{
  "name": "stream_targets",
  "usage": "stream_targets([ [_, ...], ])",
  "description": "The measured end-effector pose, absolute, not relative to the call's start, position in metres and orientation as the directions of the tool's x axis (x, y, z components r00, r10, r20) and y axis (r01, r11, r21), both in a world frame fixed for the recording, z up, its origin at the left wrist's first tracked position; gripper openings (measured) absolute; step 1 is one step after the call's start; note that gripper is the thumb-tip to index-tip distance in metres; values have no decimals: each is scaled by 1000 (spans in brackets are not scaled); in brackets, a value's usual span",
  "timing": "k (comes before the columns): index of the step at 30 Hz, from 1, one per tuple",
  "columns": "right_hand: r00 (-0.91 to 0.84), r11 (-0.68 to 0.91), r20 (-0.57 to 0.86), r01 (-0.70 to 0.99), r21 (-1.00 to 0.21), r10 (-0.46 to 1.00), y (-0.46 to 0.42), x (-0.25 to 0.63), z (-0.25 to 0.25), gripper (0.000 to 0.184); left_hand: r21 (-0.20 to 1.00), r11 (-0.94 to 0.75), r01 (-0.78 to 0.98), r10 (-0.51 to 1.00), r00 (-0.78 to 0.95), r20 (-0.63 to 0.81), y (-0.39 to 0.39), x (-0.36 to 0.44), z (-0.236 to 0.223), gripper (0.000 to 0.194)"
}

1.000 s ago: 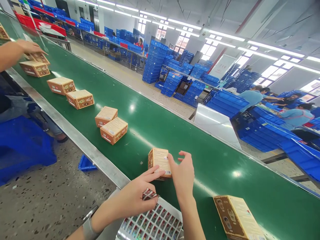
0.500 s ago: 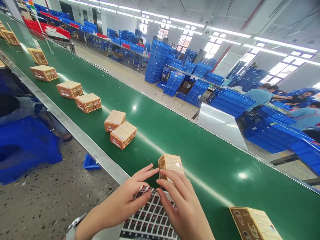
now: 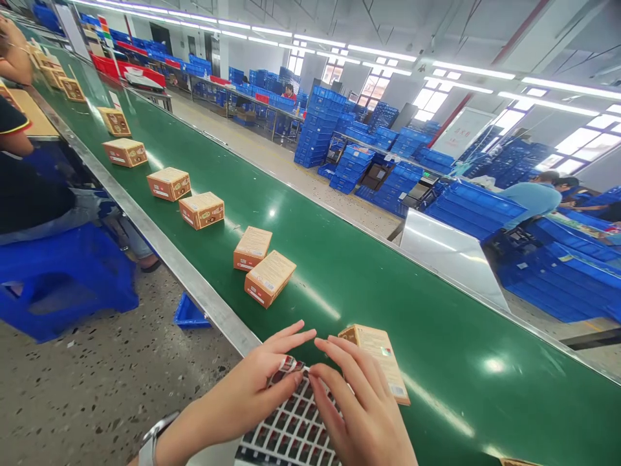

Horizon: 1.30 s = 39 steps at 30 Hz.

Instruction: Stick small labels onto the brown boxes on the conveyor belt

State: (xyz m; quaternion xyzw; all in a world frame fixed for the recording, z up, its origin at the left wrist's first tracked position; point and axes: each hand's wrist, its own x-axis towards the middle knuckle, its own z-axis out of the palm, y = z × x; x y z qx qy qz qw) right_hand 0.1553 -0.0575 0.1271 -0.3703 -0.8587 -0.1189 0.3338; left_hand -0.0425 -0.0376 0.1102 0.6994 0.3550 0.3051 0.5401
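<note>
A sheet of small dark-red and black labels (image 3: pixel 295 421) in a white grid lies below my hands, its top edge curled up. My left hand (image 3: pixel 257 382) pinches that curled edge between thumb and forefinger, the other fingers stretched out. On the curl's right end, the thumb and index fingertip of my right hand (image 3: pixel 361 395) come together; whether a single label is between them is too small to tell. Just beyond my right hand, a brown and cream carton (image 3: pixel 381 356) rests on the green conveyor belt (image 3: pixel 330 259), partly covered by the fingers.
More cartons come along the belt, among them a touching pair (image 3: pixel 269 278). A metal rail (image 3: pixel 194 278) edges the belt. At left, a person sits on a blue stool (image 3: pixel 72 278) near a blue bin (image 3: pixel 191 312). Stacked blue crates (image 3: pixel 320 123) stand across the aisle.
The cartons have shifted right and nearer along the belt; the nearest one has almost left view at bottom right. My right fingertips have closed onto the curled sheet edge. The view has turned slightly left.
</note>
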Motion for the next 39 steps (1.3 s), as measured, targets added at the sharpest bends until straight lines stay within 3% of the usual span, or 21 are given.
stream_targets([
  [3, -523, 740, 615, 654, -155, 590, -57, 157, 127, 13, 970, -150, 190, 857, 514, 32, -36, -46, 110, 30],
  [6, -353, 654, 573, 576, -490, 740, -48, 157, 128, 14, 962, -163, 221, 901, 431, 54, -34, -56, 105, 24],
  [9, -87, 337, 328, 358, -871, 941, -24, 154, 122, 12, 953, -225, 204, 928, 343, 146, -28, -71, 96, 34],
  [11, 23, 113, 118, 164, -980, 993, -1, 150, 113, 30, 950, -242, 196, 937, 301, 176, -21, -82, 92, 39],
  [14, 59, 1, 4, 42, -999, 998, 30, 140, 99, 61, 943, -213, 256, 949, 284, 138, -8, -93, 92, 34],
  [17, 52, -16, -15, 8, -1000, 999, 47, 133, 92, 72, 946, -178, 270, 928, 367, 70, 0, -92, 93, 31],
  [23, 111, -46, -44, 17, -999, 993, 52, 142, 98, 56, 963, -159, 217, 870, 491, 33, -7, -69, 88, 33],
  [30, 162, -115, -102, 71, -991, 982, 51, 147, 97, 51, 970, -126, 205, 840, 542, -5, -14, -56, 97, 34],
  [39, 217, -115, -72, 193, -975, 973, 40, 158, 100, 46, 979, -100, 177, 810, 586, -23, -22, -44, 96, 33],
])
